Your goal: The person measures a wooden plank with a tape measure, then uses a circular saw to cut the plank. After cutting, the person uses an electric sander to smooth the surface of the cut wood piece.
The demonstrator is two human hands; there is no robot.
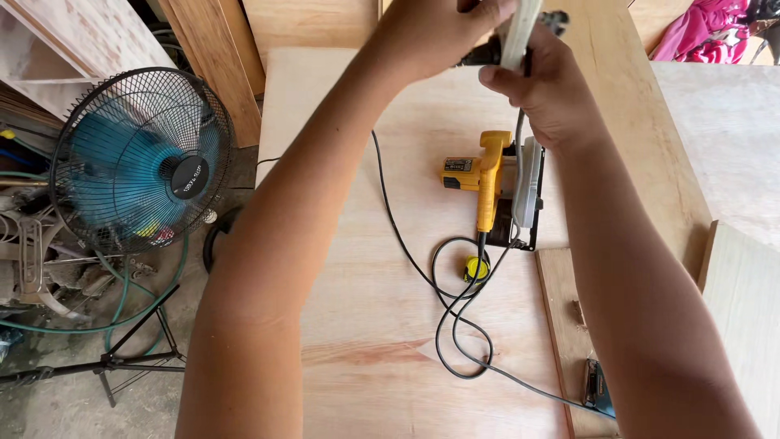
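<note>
At twelve o'clock in the head view, both hands are meeting above the plywood surface (357,244). The left hand (435,32) is curling shut around the end of a white socket strip (520,32), and the right hand (540,85) is closing on a black plug (487,55) pressed against that strip; whether the plug is fully seated I cannot tell. Below, at six o'clock from the hands, the yellow circular saw (491,187) is lying idle on the surface, its black cord (455,325) looping loose beside a small yellow tape measure (476,268). No fresh cut is showing. At nine o'clock a blue fan (138,162) is standing on the floor.
</note>
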